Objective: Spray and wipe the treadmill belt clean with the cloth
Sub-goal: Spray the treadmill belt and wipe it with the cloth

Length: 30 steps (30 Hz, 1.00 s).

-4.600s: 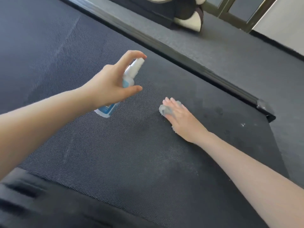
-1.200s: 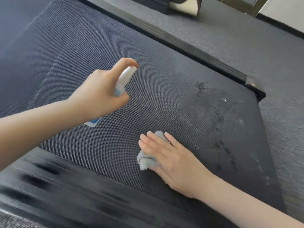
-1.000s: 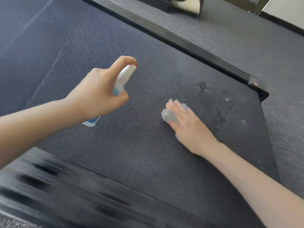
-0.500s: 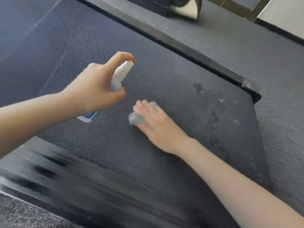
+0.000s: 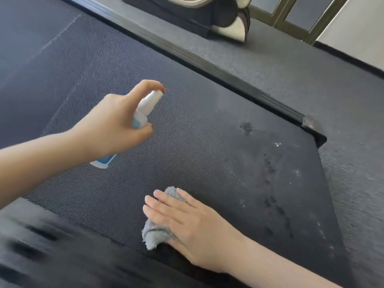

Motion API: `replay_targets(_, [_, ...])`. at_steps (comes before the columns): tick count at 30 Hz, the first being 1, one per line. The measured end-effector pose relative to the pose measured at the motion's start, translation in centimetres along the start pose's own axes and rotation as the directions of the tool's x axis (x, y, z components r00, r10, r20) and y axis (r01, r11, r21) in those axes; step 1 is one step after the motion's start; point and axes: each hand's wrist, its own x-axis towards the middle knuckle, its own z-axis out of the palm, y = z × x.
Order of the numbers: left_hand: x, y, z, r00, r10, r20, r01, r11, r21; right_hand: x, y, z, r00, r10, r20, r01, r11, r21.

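Since half a second ago, the cloth (image 5: 153, 235) is drawn back from the middle of the treadmill belt (image 5: 197, 146) to its near edge. It is pressed down there, bunched, under the straight fingers of the right hand (image 5: 187, 223), well apart from the spray bottle (image 5: 145, 108). The bottle is kept above the belt, gripped by the left hand (image 5: 112, 125) with the forefinger curled over its cap. Its long axis is tilted, with the base low at the near left and the nozzle aimed toward the far side rail (image 5: 228, 79).
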Motion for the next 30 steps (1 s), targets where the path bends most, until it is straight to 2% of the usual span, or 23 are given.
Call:
replay_targets(4, [1.7,-0.2,0.1,1.000,0.004,-0.013,-0.004,1.000,0.005,2.8,5.1,-0.1,0.997,0.080,-0.001,-0.079,0.992,-0.096])
replay_targets(7, [3.1,-0.4,0.3,1.000,0.002,-0.019,-0.002,1.000,0.009,5.1,10.7,-0.4,0.985,0.175,0.008,-0.174,0.982,-0.072])
replay_targets(12, [4.8,-0.9,1.4,1.000,-0.014,-0.004,0.014,1.000,-0.020,7.7,18.3,-1.8,0.960,0.279,0.036,-0.270,0.950,-0.157])
replay_targets(16, [6.1,-1.3,2.9,1.000,0.004,-0.001,-0.004,0.999,-0.032,9.6,23.5,-2.7,0.856,0.516,0.035,-0.517,0.852,0.088])
replay_targets(18, [7.0,-1.6,3.6,1.000,0.011,-0.001,-0.011,0.999,-0.049,10.1,26.3,-2.8,0.816,0.578,0.033,-0.579,0.814,0.056])
replay_targets(20, [8.1,-2.0,4.2,1.000,0.024,0.000,-0.024,0.998,-0.066,10.2,29.2,-2.7,0.792,0.604,0.086,-0.596,0.796,-0.101])
replay_targets(22, [9.1,-2.2,4.9,0.999,0.037,0.004,-0.037,0.996,-0.079,9.8,31.6,-2.9,0.754,0.649,0.098,-0.629,0.757,-0.179])
replay_targets(26, [11.1,-2.2,6.4,0.999,0.041,-0.012,-0.041,0.998,-0.052,8.5,34.4,-3.2,0.690,0.720,0.073,-0.706,0.692,-0.148])
replay_targets(28, [12.1,-2.2,7.0,0.999,0.045,-0.007,-0.045,0.997,-0.056,8.1,34.5,-3.6,0.647,0.762,0.033,-0.761,0.648,-0.026])
replay_targets(30, [13.3,-2.1,7.7,0.998,0.062,0.016,-0.061,0.997,-0.048,7.7,34.5,-3.8,0.645,0.764,0.027,-0.764,0.645,0.014])
